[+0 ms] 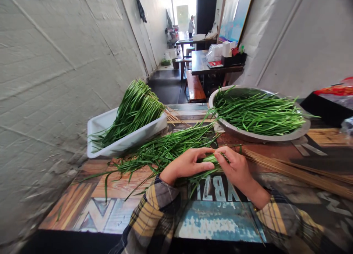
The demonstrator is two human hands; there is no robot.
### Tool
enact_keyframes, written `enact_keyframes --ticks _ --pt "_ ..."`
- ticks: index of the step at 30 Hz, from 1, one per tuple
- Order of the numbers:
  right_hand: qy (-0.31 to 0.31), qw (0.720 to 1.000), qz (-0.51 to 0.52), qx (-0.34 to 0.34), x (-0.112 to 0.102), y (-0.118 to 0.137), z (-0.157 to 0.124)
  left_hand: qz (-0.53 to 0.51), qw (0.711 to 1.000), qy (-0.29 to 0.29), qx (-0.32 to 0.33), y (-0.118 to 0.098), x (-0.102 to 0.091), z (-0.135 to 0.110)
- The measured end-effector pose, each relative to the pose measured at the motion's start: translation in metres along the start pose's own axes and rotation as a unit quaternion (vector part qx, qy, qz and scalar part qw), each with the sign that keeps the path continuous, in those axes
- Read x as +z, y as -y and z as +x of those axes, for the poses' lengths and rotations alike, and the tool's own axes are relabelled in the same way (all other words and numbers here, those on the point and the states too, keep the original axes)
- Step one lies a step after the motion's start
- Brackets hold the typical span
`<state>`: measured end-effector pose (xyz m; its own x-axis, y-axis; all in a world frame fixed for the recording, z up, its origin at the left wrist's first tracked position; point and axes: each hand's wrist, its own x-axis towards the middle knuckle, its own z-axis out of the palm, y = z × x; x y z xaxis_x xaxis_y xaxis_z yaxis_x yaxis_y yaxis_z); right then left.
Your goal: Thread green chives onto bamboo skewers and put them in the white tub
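My left hand (190, 163) is closed around a small bundle of garlic chives (211, 159), with the thumb lying along it. Fingers of my right hand (237, 169) are pinched at the end of this bundle, close to the left fingertips. A thin bamboo skewer (252, 219) slants from under the right hand toward the table's front edge; the fingers hide its upper part. Behind the left hand lies a loose pile of garlic chives (171, 145). More skewers (298, 171) are fanned out to the right of my right hand.
At the left stands a white plastic tray (129, 145) holding chives threaded on skewers (140, 106). A metal basin (264, 138) full of loose chives is at the back right. A black box (325, 108) sits at the far right. Beyond the patterned table (110, 217) are other tables and a distant person.
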<state>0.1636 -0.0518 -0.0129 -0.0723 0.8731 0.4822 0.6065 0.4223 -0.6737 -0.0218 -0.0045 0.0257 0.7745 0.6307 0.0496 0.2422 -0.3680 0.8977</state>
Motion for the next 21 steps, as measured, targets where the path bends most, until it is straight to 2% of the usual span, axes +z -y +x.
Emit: enact_keyframes --ticks 2,5,8,10,12,16,21 --pt "0.012 0.999 0.008 0.036 0.002 -0.008 0.002 0.080 0.996 -0.029 -0.037 0.005 -0.005 -0.001" --pt "0.057 0.995 0.021 0.072 0.007 -0.019 0.004 0.151 0.976 -0.140 -0.062 0.018 -0.011 0.000" --pt "0.087 0.992 0.019 0.086 0.011 -0.024 0.005 0.169 0.947 -0.268 -0.057 0.030 -0.013 0.005" --pt "0.087 0.992 0.010 0.089 0.013 -0.023 0.005 0.187 0.932 -0.306 -0.042 0.036 -0.013 0.008" --pt "0.086 0.992 0.003 0.091 0.013 -0.021 0.005 0.213 0.930 -0.298 -0.027 0.039 -0.012 0.010" --pt "0.081 0.993 0.000 0.085 0.013 -0.019 0.005 0.276 0.936 -0.219 -0.010 0.038 -0.004 0.012" --pt "0.062 0.997 0.018 0.046 0.012 -0.013 0.004 0.396 0.907 -0.142 -0.022 0.035 0.005 0.015"
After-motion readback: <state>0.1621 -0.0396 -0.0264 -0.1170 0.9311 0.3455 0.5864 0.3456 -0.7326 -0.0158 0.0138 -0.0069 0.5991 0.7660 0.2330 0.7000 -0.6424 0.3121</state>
